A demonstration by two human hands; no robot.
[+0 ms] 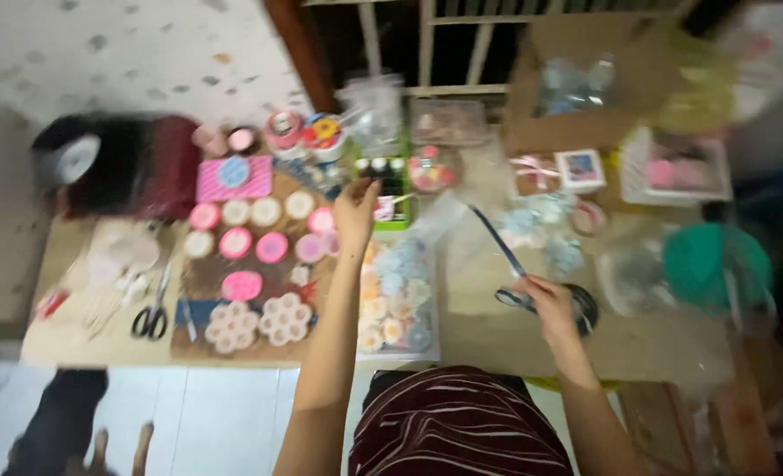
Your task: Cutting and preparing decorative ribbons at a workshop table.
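Observation:
My left hand [354,214] reaches forward over the low table [497,339], fingers apart and holding nothing, hovering by a green tray of small bottles [395,181] and round pink and white pieces [272,247]. My right hand [546,298] is closed on a roll of dark ribbon [583,306], and a strip of that ribbon [500,240] runs up and left from it. A clear bag of pastel flower shapes [398,304] lies between my arms. The frame is blurred.
Black-handled scissors [151,316] lie at the left. A cardboard box [585,79] stands at the back right, a teal bowl [716,264] and clear plastic at the right. A dark bag [118,163] sits back left. Another person's foot [100,449] shows lower left.

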